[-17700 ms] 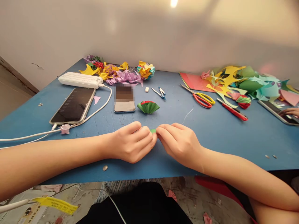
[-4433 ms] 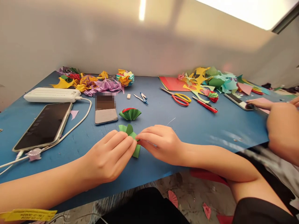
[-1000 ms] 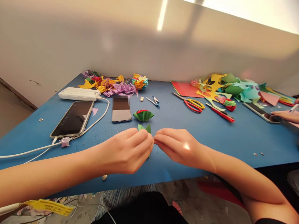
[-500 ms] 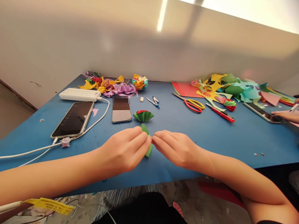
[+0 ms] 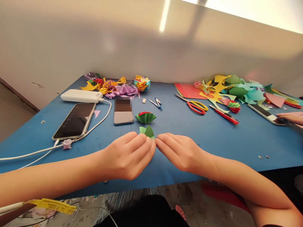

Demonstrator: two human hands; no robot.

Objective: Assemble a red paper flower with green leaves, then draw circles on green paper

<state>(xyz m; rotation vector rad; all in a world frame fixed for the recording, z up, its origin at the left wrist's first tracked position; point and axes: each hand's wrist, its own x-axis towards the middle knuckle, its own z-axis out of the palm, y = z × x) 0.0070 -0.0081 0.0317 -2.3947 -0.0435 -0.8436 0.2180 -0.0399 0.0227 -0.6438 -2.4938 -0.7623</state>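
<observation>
Between my fingertips is a folded piece of green paper, its creased leaf-like points showing above my fingers; the lower part is hidden. My left hand is closed, pinching the paper from the left. On the right, my right hand is also closed, its fingertips pinched at the paper's right edge. Just beyond the hands sits a pleated green paper fan with a red top edge, lying on the blue table.
Behind lie a phone, an eraser, a compass, scissors and a red cutter. Crumpled paper lines the wall. A cabled phone and power bank are left. Another person's hand is far right.
The green paper has turned between my fingers: a lighter point now shows at upper left, and the piece below my left fingers is out of sight. Both hands shifted slightly.
</observation>
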